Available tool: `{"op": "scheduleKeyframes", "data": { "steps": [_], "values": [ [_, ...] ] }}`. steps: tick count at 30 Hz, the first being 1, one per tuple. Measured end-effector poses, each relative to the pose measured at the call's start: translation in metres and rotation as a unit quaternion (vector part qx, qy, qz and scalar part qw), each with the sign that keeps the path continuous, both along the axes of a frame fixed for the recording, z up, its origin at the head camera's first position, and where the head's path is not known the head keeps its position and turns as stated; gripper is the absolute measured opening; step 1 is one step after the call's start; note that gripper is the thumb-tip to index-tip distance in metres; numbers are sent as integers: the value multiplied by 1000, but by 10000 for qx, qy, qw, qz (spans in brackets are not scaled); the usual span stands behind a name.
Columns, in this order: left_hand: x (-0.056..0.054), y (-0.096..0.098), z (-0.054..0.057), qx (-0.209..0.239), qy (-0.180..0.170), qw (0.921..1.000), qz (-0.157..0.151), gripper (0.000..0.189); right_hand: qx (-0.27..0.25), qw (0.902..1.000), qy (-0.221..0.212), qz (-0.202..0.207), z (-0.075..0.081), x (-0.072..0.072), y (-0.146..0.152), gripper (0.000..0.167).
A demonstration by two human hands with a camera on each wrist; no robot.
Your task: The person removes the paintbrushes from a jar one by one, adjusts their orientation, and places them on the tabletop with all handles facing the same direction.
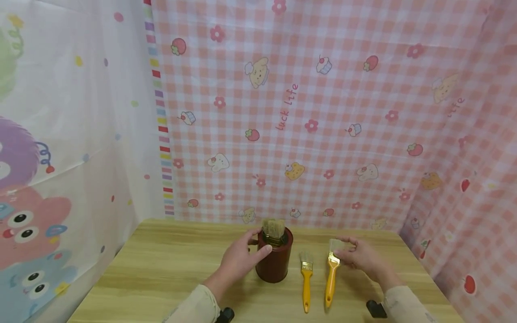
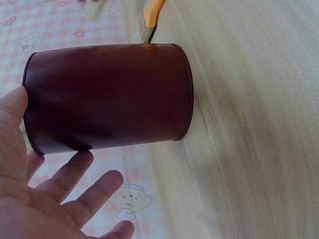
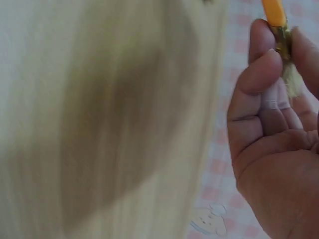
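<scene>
A dark red cylindrical brush pot (image 1: 273, 264) stands upright on the table, and a paintbrush (image 1: 274, 228) in it points bristles up above the rim. My left hand (image 1: 241, 258) holds the pot at its upper left side, thumb at the rim; in the left wrist view some fingers of this hand spread below the dark red wall (image 2: 107, 97). With its fingertips my right hand (image 1: 358, 258) pinches a yellow-handled paintbrush (image 1: 330, 280) around the metal ferrule, just by the bristles. The right wrist view shows thumb and fingers on either side of that ferrule (image 3: 283, 42).
Another yellow-handled paintbrush (image 1: 306, 287) lies between the pot and the pinched brush, bristles toward the back. The wood-grain table (image 1: 169, 269) meets a pink checked curtain (image 1: 242, 179) at its back edge. A white patterned curtain (image 1: 81, 157) hangs on the left.
</scene>
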State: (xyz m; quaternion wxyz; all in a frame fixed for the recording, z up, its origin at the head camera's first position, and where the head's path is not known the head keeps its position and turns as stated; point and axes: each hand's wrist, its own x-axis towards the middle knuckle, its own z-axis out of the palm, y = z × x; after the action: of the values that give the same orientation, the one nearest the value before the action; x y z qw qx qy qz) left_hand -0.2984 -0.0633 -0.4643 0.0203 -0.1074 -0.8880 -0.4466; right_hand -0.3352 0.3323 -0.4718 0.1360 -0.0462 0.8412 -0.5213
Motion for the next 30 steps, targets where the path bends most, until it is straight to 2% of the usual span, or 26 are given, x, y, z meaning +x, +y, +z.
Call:
{"op": "scheduleKeyframes", "data": {
  "steps": [6, 11, 15, 20, 25, 30],
  "values": [
    [-1, 0, 1, -47, -57, 10000, 41, 72, -89, 9988, -261, 409, -20, -3, -15, 73],
    [-2, 0, 0, -212, -5, 9997, 114, 71, 117, 9988, -247, 395, -32, -4, -24, 69],
    [-2, 0, 0, -222, -20, 9997, 130, 71, 290, 9991, -281, 163, -41, -6, -31, 63],
    [-2, 0, 0, -164, -61, 9998, 117, 72, 428, 9986, -323, -23, -46, -9, -36, 60],
    [-3, 0, -2, -152, -64, 9997, 153, 71, 576, 9978, -333, -20, -45, -10, -39, 60],
    [-3, -1, -2, -107, -73, 9998, 147, 71, 771, 9969, -92, 116, -46, -10, -41, 61]
  ]
}}
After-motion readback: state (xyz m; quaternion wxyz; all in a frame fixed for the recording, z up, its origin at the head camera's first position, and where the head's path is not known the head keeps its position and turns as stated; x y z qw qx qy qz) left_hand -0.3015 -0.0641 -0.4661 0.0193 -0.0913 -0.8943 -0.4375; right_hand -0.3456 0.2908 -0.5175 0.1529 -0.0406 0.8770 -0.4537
